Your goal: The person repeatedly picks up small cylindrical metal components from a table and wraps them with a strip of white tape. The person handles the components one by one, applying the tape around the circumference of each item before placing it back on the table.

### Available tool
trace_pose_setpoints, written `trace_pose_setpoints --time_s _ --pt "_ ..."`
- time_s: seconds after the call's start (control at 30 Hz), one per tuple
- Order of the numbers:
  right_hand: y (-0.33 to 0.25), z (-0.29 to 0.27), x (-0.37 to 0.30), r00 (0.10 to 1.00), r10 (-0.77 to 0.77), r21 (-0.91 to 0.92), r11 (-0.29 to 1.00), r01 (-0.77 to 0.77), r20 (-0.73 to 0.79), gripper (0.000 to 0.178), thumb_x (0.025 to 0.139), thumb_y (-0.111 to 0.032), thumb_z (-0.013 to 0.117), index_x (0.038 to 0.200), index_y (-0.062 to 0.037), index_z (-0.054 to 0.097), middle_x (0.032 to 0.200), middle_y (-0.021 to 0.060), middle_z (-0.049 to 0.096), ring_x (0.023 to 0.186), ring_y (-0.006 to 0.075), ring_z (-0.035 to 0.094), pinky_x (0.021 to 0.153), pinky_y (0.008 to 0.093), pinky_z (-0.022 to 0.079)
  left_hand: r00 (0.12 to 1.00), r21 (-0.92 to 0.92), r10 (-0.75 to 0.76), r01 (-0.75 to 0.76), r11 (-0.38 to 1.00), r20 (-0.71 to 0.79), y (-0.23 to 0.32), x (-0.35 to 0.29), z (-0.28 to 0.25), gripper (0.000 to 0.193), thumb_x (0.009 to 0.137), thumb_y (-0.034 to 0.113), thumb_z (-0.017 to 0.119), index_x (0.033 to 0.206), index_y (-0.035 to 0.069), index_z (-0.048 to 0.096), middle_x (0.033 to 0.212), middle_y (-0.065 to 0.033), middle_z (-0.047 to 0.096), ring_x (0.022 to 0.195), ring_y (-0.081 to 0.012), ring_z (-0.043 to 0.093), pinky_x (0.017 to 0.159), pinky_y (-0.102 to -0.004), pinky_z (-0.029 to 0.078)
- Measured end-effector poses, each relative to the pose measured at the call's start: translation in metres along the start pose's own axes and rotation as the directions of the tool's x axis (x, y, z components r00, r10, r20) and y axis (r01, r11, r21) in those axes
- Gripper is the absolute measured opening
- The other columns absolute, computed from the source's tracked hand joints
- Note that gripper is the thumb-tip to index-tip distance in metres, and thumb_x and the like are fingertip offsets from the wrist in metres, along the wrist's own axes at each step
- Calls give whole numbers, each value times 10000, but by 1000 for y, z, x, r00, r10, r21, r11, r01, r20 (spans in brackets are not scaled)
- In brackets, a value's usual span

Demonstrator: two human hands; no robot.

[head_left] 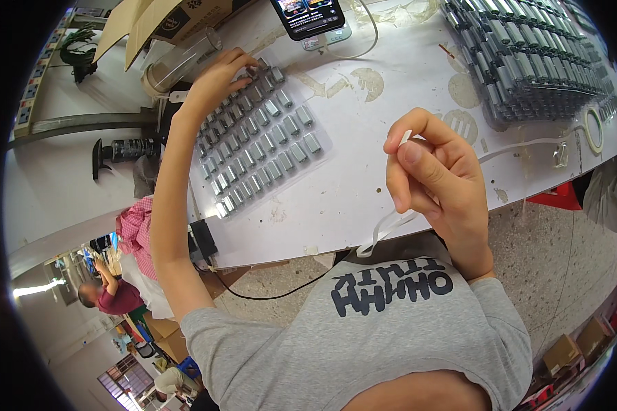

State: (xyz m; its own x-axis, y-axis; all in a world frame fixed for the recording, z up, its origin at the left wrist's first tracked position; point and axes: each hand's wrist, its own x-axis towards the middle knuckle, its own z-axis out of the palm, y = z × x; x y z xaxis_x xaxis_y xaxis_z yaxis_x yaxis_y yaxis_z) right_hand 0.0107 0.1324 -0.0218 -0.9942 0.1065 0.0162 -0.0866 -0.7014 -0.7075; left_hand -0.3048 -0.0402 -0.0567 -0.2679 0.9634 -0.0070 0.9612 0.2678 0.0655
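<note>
My left hand (pixel 221 77) reaches over the far left corner of a clear plastic tray (pixel 317 166). Its fingers are bent and apart from the thumb, with the fingertips at the small silver metal blocks (pixel 311 142) standing in rows there. Part of that corner is hidden under the hand. Raised above the table's near side, my right hand (pixel 440 175) pinches the end of a narrow white strip (pixel 405 137) between thumb and forefinger. More white strip (pixel 384 229) hangs below this hand near the table edge.
Many stacked trays of similar blocks (pixel 528 65) fill the far right, near a ring-shaped tape roll (pixel 593 130). A phone (pixel 310 19) with a cable lies at the back. A clear cylinder (pixel 192 61) and an open carton (pixel 151 27) stand far left, a black spray bottle (pixel 127 149) nearer.
</note>
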Motion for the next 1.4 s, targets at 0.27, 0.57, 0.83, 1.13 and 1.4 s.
trace_pose_setpoints --time_s 0.27,0.57,0.83,1.13,1.4 --pt "2 0 2 999 12 -5 1000 -13 -39 160 896 -150 451 957 -11 498 611 61 564 382 6 279 361 148 206 999 79 39 -39 996 6 -1 -3 0 214 713 94 604 911 93 520 967 -16 521 941 -227 486 782 -343 425" --pt "-1 -2 5 999 2 1 1000 -2 -46 153 893 -149 455 943 -15 508 602 55 560 379 7 283 359 149 206 965 314 258 -236 920 -32 -12 2 2 278 656 78 630 911 110 526 927 -32 543 884 -227 529 744 -325 444" --pt "-1 -5 6 996 1 -21 1000 -2 -86 154 885 -164 471 927 -22 516 556 30 526 381 2 295 358 142 194 945 278 223 -154 948 -240 10 9 -21 231 678 68 617 897 112 559 885 -5 550 846 -205 521 752 -324 446" --pt "-2 -2 -4 996 7 -100 995 -15 -84 155 848 -190 549 890 -42 555 507 -24 466 402 2 360 371 140 200 853 -86 27 -84 993 -521 62 65 -8 217 715 78 613 931 96 601 911 -27 614 914 -191 525 819 -307 395" --pt "-14 3 -20 992 -93 -117 990 83 -82 142 843 -179 559 864 -40 545 493 -46 433 406 10 347 379 151 210 626 -359 -243 -64 931 -741 63 62 -47 145 809 118 544 927 35 561 1012 -43 616 806 -137 557 719 -244 432"
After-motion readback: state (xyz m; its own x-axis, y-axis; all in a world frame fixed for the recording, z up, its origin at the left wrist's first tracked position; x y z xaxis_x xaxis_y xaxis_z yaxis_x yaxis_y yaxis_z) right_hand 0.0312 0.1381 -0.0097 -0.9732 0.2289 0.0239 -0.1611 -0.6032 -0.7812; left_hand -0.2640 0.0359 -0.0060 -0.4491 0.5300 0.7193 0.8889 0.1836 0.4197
